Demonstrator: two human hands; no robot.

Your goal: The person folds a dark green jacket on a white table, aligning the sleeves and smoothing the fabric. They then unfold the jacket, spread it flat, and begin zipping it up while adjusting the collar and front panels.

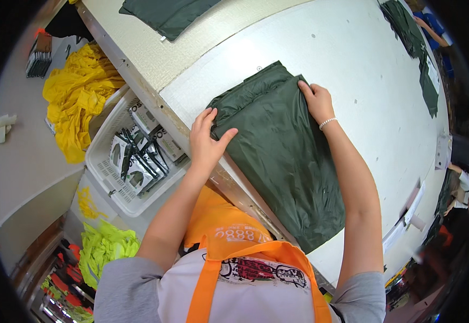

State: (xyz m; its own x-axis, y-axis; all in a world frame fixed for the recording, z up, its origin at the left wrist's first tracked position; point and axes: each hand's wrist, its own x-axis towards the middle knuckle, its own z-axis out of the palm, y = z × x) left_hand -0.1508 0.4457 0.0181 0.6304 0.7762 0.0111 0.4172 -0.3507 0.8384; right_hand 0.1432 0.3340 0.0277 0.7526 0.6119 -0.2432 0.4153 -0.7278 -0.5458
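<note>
A folded dark green garment (283,156) of thin, shiny fabric lies lengthwise on the white table in front of me. Its far end is turned over into a thick, layered fold. My left hand (207,141) rests at the left edge of that fold, thumb spread away from the fingers, touching the cloth. At the far right corner, my right hand (319,103) pinches the garment's edge, with the thumb on top and the other fingers partly hidden. A beaded bracelet circles my right wrist.
Another dark green folded piece (170,16) lies farther up the table (363,70). Left of the table edge stands a white basket (105,185) of small packets and boxes. Yellow cloth (78,97) and lime cloth (105,247) are heaped nearby. Other people work at the far right.
</note>
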